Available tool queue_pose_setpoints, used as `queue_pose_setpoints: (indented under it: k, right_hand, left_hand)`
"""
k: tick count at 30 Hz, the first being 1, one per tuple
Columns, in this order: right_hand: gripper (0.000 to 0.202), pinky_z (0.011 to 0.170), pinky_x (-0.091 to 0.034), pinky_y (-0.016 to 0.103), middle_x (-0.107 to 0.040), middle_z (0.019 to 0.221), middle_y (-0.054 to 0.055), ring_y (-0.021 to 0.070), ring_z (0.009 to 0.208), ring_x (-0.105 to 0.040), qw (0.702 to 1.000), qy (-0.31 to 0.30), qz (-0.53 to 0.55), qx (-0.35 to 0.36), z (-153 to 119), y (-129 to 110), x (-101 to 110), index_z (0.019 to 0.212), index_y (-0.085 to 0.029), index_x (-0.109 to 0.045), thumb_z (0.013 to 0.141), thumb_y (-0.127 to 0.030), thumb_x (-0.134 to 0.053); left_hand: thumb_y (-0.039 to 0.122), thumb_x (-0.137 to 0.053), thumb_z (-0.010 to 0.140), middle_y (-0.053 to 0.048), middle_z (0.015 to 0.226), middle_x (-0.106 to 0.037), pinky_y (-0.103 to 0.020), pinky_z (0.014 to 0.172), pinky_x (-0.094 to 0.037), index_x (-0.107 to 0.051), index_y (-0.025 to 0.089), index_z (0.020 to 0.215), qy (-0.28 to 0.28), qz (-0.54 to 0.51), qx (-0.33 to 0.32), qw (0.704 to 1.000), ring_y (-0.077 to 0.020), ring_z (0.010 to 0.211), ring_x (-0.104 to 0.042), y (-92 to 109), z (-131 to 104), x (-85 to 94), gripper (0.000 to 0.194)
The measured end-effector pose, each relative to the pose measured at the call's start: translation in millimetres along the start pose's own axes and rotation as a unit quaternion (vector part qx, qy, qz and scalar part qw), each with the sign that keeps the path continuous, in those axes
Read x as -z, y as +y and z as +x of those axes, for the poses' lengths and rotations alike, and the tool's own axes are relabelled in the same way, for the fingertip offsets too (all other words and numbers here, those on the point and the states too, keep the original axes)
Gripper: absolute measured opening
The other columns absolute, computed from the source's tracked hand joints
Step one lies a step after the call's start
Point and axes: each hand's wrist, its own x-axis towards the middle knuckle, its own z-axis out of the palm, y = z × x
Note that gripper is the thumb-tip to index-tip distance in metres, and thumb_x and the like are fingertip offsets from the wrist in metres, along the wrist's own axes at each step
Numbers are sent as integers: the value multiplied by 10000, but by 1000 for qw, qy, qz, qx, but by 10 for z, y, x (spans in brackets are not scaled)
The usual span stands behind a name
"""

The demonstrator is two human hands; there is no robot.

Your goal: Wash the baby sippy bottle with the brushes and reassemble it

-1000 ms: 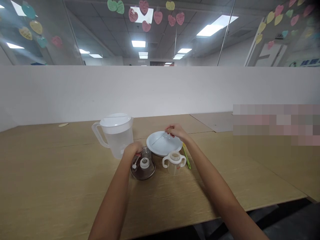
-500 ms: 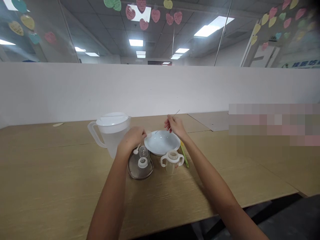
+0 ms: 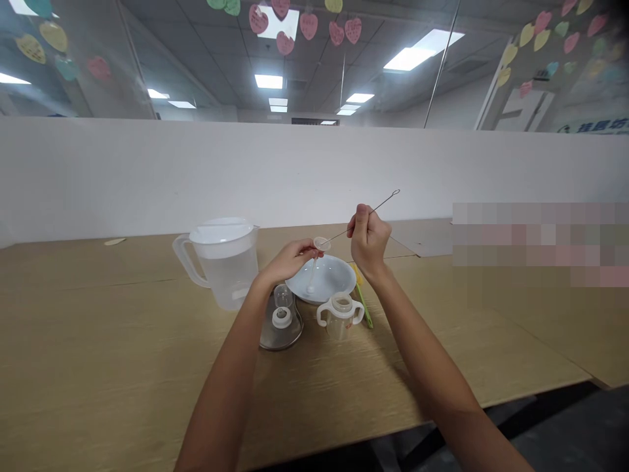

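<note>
Above the white bowl [image 3: 339, 278], my left hand [image 3: 292, 259] pinches a baby-bottle straw [image 3: 313, 269] by its round, pale top. Its tube hangs down with a weighted end over the bowl. My right hand [image 3: 369, 236] is closed around a thin wire straw brush [image 3: 386, 201], whose looped end points up and right. The other end of the brush meets the straw's round top; whether it is inside, I cannot tell. In front of the bowl stands a clear bottle with two white handles [image 3: 341, 319]. A metal tray [image 3: 280, 341] holds a white nipple ring [image 3: 282, 318] and a clear cap [image 3: 283, 296].
A lidded white pitcher [image 3: 227, 262] stands left of the bowl. To the bowl's right lies a green-handled brush with a yellow head [image 3: 364, 305]. A white wall [image 3: 295, 170] runs behind the wooden table [image 3: 122, 367].
My left hand has moved right and now holds the straw, earlier seen by the tray, over the bowl. My right hand has risen and shifted right, bringing the brush to the straw's top.
</note>
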Motion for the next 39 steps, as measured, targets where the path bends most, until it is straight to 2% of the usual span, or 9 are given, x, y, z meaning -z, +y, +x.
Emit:
queue_pose_setpoints:
  k: [7,15,22,26,28,30,35,37,39]
  right_hand:
    - [502,476,-345,202,-448,469,-28,70,425,-436,1000,-26,-13,10,-2,6,9,585,-179,-426,947,-493,-275]
    - [481,493,-333,211,-470,494,-18,76,438,-447,993,-75,-37,82,0,15,-6,603,-180,-450,952,-465,-284]
    - [555,524,-327,229,-460,483,-8,102,461,-451,985,-163,-51,-5,-85,149,-133,594,-183,-457,924,-571,-236]
    - [599,519,-303,225,-440,486,-16,102,481,-429,977,-199,-43,-60,-61,215,-113,628,-160,-551,888,-624,-277]
    - [589,506,-294,217,-414,489,-28,97,480,-410,980,-180,-10,-79,10,194,-43,692,-153,-602,868,-640,-319]
    - [588,494,-295,213,-384,483,-33,94,472,-394,987,-129,18,-92,86,147,34,684,-154,-593,859,-649,-330]
    - [593,513,-330,219,-401,479,-12,100,488,-426,995,-22,-5,-95,120,55,79,525,-178,-436,883,-626,-288]
    - [587,522,-338,222,-408,476,-11,101,489,-434,995,-16,-17,-94,75,68,45,515,-179,-425,889,-611,-293]
    - [581,523,-342,225,-408,464,-15,100,480,-431,994,-51,-12,-99,30,107,11,512,-173,-446,889,-595,-314]
  left_hand:
    - [365,-473,836,-63,861,-607,-246,724,-408,-587,105,870,18,-1,-1,1000,-163,813,-541,-6,4,-6,286]
    - [321,-474,834,-55,856,-605,-244,736,-407,-584,113,843,18,-6,-13,1000,-152,806,-542,-2,15,3,236]
    - [260,-447,828,-49,793,-581,-245,750,-414,-542,118,789,18,-39,-3,999,-134,784,-543,-21,62,-122,175]
    - [280,-432,834,-38,754,-574,-256,745,-411,-528,125,772,12,-3,12,1000,-132,745,-540,-117,77,-175,193]
    - [294,-435,837,-39,765,-577,-255,747,-407,-540,124,785,3,9,17,1000,-132,749,-537,-124,72,-173,206]
    - [302,-438,839,-45,784,-578,-251,741,-406,-551,120,797,-3,-3,16,1000,-132,753,-532,-84,65,-169,219]
    - [286,-460,838,-46,782,-561,-251,742,-399,-564,107,830,-22,-74,10,997,-127,751,-516,130,52,-232,207]
    - [262,-474,830,-45,779,-553,-257,755,-397,-562,102,826,-41,-114,22,992,-122,748,-511,212,41,-286,182]
    - [247,-483,825,-48,796,-549,-269,778,-396,-560,99,839,-46,-157,30,986,-119,756,-513,276,30,-334,167]
